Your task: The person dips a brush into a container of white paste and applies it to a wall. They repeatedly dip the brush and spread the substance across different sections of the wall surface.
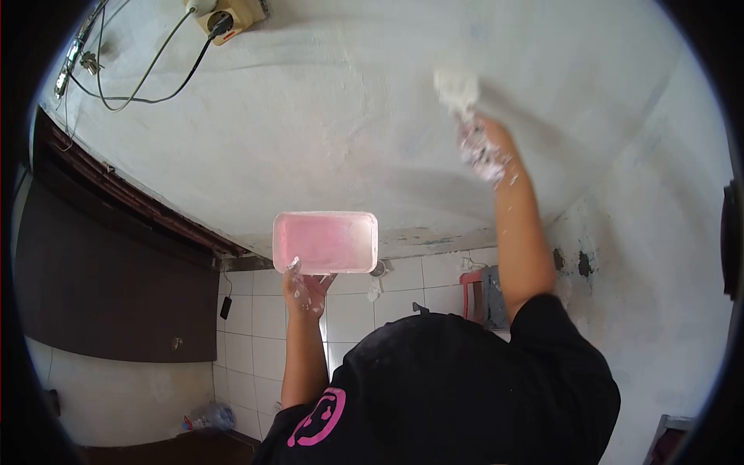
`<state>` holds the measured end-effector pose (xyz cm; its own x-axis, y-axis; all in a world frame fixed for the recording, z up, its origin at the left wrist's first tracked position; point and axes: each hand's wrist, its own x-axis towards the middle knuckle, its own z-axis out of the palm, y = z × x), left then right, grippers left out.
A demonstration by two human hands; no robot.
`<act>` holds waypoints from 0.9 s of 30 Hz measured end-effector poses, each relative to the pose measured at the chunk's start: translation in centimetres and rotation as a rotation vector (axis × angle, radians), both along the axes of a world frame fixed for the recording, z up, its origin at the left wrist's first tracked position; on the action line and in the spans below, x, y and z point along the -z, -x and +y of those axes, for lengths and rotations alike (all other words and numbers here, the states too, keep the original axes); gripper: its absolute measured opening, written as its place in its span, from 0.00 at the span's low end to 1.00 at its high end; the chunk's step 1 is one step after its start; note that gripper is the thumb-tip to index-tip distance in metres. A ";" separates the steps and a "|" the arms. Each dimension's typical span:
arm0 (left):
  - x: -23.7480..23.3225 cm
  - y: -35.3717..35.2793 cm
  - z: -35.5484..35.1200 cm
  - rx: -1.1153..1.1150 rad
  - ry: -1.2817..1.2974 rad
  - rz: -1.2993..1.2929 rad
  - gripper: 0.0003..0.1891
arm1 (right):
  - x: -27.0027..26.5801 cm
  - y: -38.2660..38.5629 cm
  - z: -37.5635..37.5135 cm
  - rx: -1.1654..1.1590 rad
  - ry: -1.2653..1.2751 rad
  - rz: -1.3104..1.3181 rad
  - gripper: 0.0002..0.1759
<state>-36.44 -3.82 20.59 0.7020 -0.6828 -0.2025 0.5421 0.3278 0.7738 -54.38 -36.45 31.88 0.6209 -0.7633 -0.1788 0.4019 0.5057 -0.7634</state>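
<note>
My left hand (307,294) grips the near edge of a shallow pink plastic tub (341,242), thumb over the rim and fingers underneath. A pale whitish film coats the inside of the tub, and white paint is smeared on that hand. Raised to the upper right, my right hand (482,149) is closed around the handle of a paintbrush (457,87). The brush's wide head is white with paint, slightly blurred, and overlaps the wall (372,132) in this view. Thick white splashes cover the right hand and wrist.
Cables run from a power strip (235,19) at upper left. A dark door panel (116,263) stands at left. Below are floor tiles (353,314), a red and grey object (482,296) and a plastic bottle (211,417). The right wall has dark holes (583,263).
</note>
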 end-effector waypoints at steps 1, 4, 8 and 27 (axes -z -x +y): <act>0.0 0.1 0.1 -0.006 -0.001 0.004 0.32 | -2.6 0.5 0.0 -0.084 0.139 -0.072 0.15; -0.4 0.1 0.1 -0.042 -0.027 0.001 0.31 | -7.5 0.0 0.0 -0.006 0.274 -0.147 0.17; -0.3 -0.1 -0.3 -0.088 -0.036 0.050 0.32 | -0.4 -3.6 -2.2 0.059 0.048 0.150 0.19; -0.7 -0.5 -0.3 -0.006 -0.165 0.040 0.33 | -2.4 0.0 0.5 0.029 0.392 0.111 0.19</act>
<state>-35.89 -4.09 21.24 0.6949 -0.6341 -0.3391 0.5717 0.2011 0.7955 -54.37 -35.92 34.25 0.5912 -0.8040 0.0643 0.3163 0.1578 -0.9354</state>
